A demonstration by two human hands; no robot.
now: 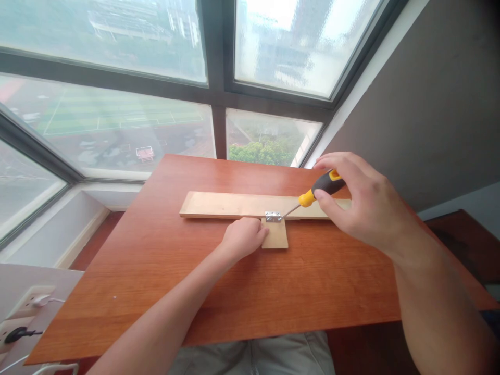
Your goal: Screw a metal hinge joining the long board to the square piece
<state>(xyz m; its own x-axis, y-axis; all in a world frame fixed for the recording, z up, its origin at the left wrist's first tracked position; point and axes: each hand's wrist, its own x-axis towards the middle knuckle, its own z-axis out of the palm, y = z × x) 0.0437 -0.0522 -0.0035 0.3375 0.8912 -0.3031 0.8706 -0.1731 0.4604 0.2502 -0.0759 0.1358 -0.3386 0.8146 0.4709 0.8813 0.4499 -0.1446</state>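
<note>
My right hand (359, 200) grips the black and yellow handle of a screwdriver (307, 198). Its shaft slants down to the left, and the tip meets the right side of a small silver hinge (273, 215). That hinge lies where a long pale wooden board (222, 203) meets a short wooden piece (275, 237). Closed fingers of my left hand (245, 235) hold the left edge of the short piece against the table. The far right end of the long board is partly hidden behind my right hand.
The reddish-brown wooden table (156, 281) stands against large windows (128, 125). A grey wall (437, 104) rises on the right. Wall sockets (29, 304) with plugs and cords are at the lower left, beside the table edge.
</note>
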